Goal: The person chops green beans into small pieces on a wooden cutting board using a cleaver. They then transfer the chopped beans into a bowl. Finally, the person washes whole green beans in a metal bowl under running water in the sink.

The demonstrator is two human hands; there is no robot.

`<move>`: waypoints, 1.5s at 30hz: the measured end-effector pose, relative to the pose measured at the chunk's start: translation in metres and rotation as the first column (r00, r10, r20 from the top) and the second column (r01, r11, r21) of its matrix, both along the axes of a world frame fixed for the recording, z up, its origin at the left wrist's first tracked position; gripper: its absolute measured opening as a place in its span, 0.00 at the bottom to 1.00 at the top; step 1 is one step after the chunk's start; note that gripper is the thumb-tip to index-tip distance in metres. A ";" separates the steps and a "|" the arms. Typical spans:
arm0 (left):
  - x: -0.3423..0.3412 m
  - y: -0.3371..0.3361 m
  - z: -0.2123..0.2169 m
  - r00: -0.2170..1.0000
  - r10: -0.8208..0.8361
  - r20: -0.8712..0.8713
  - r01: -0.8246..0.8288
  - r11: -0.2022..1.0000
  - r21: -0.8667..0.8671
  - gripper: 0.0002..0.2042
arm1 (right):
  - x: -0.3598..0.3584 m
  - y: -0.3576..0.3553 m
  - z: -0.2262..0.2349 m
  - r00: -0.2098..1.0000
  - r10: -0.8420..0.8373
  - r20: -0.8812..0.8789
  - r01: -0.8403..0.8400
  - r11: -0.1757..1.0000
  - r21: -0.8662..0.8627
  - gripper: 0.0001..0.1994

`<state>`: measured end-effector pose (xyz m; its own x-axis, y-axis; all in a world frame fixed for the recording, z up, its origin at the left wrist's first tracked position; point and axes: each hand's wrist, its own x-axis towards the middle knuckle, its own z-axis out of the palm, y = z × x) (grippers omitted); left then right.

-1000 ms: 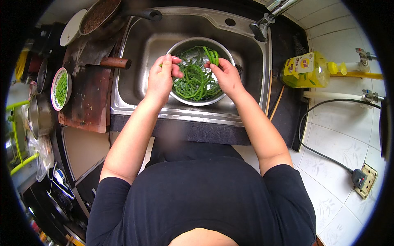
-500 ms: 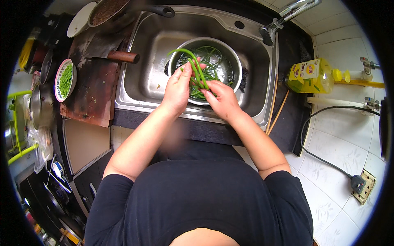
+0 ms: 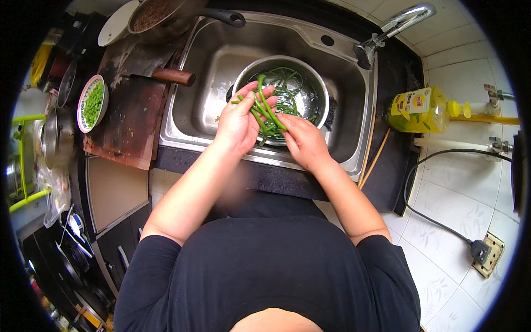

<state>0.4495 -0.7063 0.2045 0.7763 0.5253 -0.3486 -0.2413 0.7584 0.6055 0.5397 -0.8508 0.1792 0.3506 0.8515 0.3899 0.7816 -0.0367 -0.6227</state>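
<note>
Both hands are over a round steel bowl (image 3: 319, 88) that stands in the steel sink (image 3: 204, 66). My left hand (image 3: 239, 123) and my right hand (image 3: 301, 141) hold a bunch of long green beans (image 3: 264, 106) between them, lifted above the bowl's near rim. More green beans (image 3: 290, 91) lie in water inside the bowl. The fingers of both hands are curled round the bunch.
A tap (image 3: 395, 25) stands at the sink's back right. A yellow bottle (image 3: 417, 109) and chopsticks (image 3: 371, 155) lie to the right. Left of the sink are a wooden board (image 3: 130, 119) with a cleaver (image 3: 160, 72), a bowl of chopped greens (image 3: 91, 103) and a pan (image 3: 166, 14).
The hands have come out of the bowl toward me, gathering a bunch of beans and lifting it over the near rim. The view has shifted slightly.
</note>
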 end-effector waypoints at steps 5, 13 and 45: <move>-0.002 0.015 -0.010 0.996 0.067 0.065 -0.059 0.992 -0.115 0.11 | 0.005 -0.012 -0.007 1.000 0.000 0.005 0.000 0.998 -0.070 0.20; -0.005 0.027 -0.007 0.986 0.151 0.071 -0.143 0.985 -0.100 0.12 | 0.007 -0.018 -0.019 0.998 -0.038 -0.051 0.032 0.993 -0.117 0.19; -0.082 0.065 0.094 0.815 -0.038 0.578 0.111 0.990 -0.092 0.15 | 0.117 0.046 -0.052 0.660 -0.212 -0.721 -0.038 0.949 -0.314 0.12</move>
